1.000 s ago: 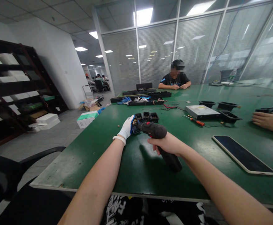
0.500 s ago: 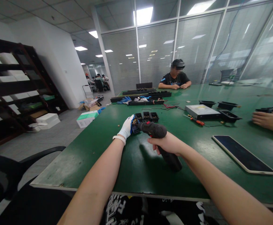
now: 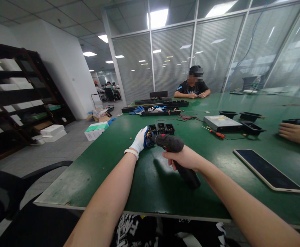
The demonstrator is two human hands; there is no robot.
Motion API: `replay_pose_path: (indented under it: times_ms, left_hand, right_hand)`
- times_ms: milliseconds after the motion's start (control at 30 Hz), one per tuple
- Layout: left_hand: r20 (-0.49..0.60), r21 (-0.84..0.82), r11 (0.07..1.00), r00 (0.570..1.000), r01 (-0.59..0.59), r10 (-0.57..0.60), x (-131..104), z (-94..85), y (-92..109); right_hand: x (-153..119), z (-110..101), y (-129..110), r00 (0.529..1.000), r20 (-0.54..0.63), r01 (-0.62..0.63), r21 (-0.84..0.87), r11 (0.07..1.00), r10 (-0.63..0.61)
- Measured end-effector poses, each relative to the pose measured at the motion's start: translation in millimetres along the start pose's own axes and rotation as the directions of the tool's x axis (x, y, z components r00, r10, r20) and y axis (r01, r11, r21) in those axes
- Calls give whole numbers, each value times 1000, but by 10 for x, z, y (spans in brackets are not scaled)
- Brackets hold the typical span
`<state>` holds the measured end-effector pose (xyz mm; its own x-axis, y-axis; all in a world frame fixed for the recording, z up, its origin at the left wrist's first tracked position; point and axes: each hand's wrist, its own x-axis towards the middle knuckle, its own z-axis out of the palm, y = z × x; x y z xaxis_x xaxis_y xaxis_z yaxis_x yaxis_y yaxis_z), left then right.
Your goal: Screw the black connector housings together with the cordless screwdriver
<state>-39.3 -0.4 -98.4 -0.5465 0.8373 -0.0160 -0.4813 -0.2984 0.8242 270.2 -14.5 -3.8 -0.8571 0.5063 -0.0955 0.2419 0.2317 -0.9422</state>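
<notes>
My right hand (image 3: 183,158), bare, is wrapped round the handle of a black cordless drill (image 3: 172,142) with a red switch. The drill's nose points left, at a small black plastic box (image 3: 150,141) with brass-coloured parts in it. Whether the bit touches the box cannot be made out. On the box's left side, my left hand (image 3: 139,140) grips it in a white glove with blue on the fingers, some of which are hidden. Several similar black boxes (image 3: 161,128) stand in a row just behind, with small brass-coloured pieces inside.
A phone (image 3: 268,169), an orange-handled screwdriver (image 3: 217,133), a silver metal case (image 3: 222,121) and black trays (image 3: 253,127) lie to the right. Another person's hand (image 3: 295,133) is at the right edge. Long black bars (image 3: 155,109) lie at the back, before a seated person (image 3: 192,87).
Both hands, the drill and the box stay almost in place. At the right edge the other person's hand and the black part by it have shifted slightly right.
</notes>
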Motion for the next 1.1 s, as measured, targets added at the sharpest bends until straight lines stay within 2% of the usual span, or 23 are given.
replay_pose_path:
  times_ms: [100,433,1100]
  left_hand:
    - [-42,10,999,999,32,-32,-57,63,34]
    - [-82,13,999,995,50,-49,-189,175,96]
    - [-39,39,999,999,16,-15,-78,69,35]
  right_hand:
    - [13,2,20,1000,6,3,-5,1000,-3]
    - [31,-3,57,1000,-2,7,-7,1000,-7]
    - [1,-2,15,1000,-3,1,-15,1000,-1]
